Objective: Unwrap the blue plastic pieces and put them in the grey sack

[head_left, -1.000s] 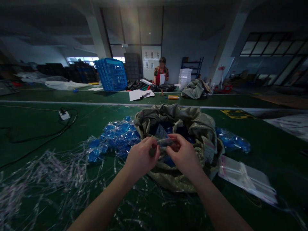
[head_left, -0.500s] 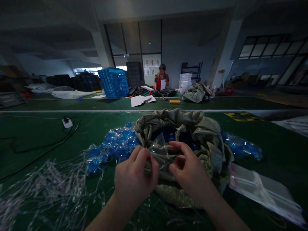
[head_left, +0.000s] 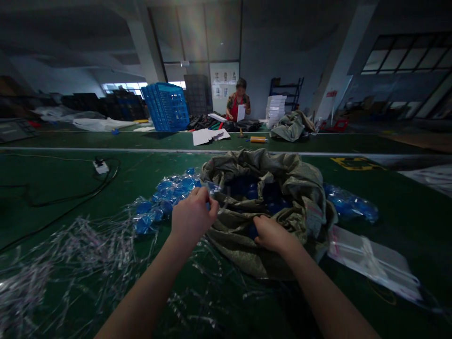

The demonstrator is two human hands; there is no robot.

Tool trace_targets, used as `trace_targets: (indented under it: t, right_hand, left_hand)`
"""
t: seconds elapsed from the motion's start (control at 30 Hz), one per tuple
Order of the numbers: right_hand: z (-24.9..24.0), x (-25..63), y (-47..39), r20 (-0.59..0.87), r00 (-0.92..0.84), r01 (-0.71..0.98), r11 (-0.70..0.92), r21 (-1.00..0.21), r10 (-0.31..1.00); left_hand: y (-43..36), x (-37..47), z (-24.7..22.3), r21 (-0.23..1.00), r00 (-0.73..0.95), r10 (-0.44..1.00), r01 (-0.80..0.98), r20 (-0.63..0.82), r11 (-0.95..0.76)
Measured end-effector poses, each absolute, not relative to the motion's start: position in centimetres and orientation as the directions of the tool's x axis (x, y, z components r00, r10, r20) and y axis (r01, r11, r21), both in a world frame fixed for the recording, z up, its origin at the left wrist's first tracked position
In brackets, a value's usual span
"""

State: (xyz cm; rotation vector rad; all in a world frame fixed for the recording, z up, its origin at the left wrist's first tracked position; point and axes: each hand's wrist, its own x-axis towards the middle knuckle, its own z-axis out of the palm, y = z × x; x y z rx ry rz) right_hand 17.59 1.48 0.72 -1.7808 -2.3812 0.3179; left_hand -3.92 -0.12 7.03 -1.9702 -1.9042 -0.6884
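Note:
A grey-green woven sack (head_left: 300, 174) stands rolled open on the green table, with dark blue round items (head_left: 250, 190) inside. At its left rim my left hand (head_left: 194, 211) is closed on a clear plastic bag (head_left: 213, 187). My right hand (head_left: 273, 234) reaches to the sack's near rim, fingers curled beside a blue item (head_left: 253, 231) and apparently around it. Left of the sack lies a heap of blue items in clear wrap (head_left: 169, 193); more wrapped blue ones (head_left: 351, 203) lie to its right.
Clear plastic strips (head_left: 81, 247) litter the table's left. A stack of flat clear bags (head_left: 374, 261) lies at right. A power socket with cable (head_left: 100, 166) is at left. Beyond are a blue crate (head_left: 165, 107) and a person (head_left: 238, 102) holding white card.
My hands have moved apart. The left went slightly left with the clear bag; the right let go of the bag and reached to the sack's near rim. The view has tilted down.

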Motion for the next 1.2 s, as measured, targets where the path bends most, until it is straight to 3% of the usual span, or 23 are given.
trace_targets:
  t: [0.1,0.2,0.3,0.4,0.53,0.73,0.87,1.0,1.2]
  right_hand:
    - [2.2,17.7,1.0,0.075,-0.26,0.926,0.271,-0.261,0.963]
    - [4.9,17.4,-0.1,0.261,-0.215,0.833,0.317,-0.454,0.941]
    - [6.8,15.9,-1.6,0.345,-0.133,0.467,0.366,-0.805,0.929]
    - [6.7,13.9,-2.6,0.283,-0.108,0.142,0.296,-0.945,0.953]
    - [5.1,13.3,-2.2,0.249,-0.066,0.224,0.258,-0.94,0.966]
    - [4.6,14.2,-1.4,0.363,-0.115,0.492,0.37,-0.788,0.925]
    - [4.2,13.9,-1.4,0.442,-0.073,0.64,0.382,-0.666,0.894]
    - [3.2,13.5,-1.3,0.583,-0.04,0.671,0.455,-0.586,0.811]
    - [3.0,12.8,-1.3,0.5,-0.064,0.631,0.423,-0.65,0.864]
  left_hand:
    - [0.0,-3.8,6.9,0.096,-0.006,0.852,0.994,0.524,-0.052]
    - [-0.2,-3.5,6.8,0.098,0.001,0.859,0.993,0.512,-0.06]
    - [-0.7,-2.6,6.6,0.101,0.038,0.874,0.99,0.484,-0.1]
    - [-1.2,-1.7,6.4,0.132,0.101,0.897,0.976,0.43,-0.173]
    - [-1.0,-1.8,6.2,0.263,0.156,0.878,0.918,0.453,-0.298]
    - [-0.3,-2.7,6.2,0.413,0.139,0.869,0.836,0.475,-0.36]
    - [-0.9,-2.1,6.1,0.326,0.2,0.85,0.861,0.488,-0.39]
    - [-1.5,-1.6,6.0,0.229,0.251,0.86,0.896,0.445,-0.38]
    - [-1.3,-1.4,6.1,0.23,0.264,0.885,0.901,0.383,-0.368]
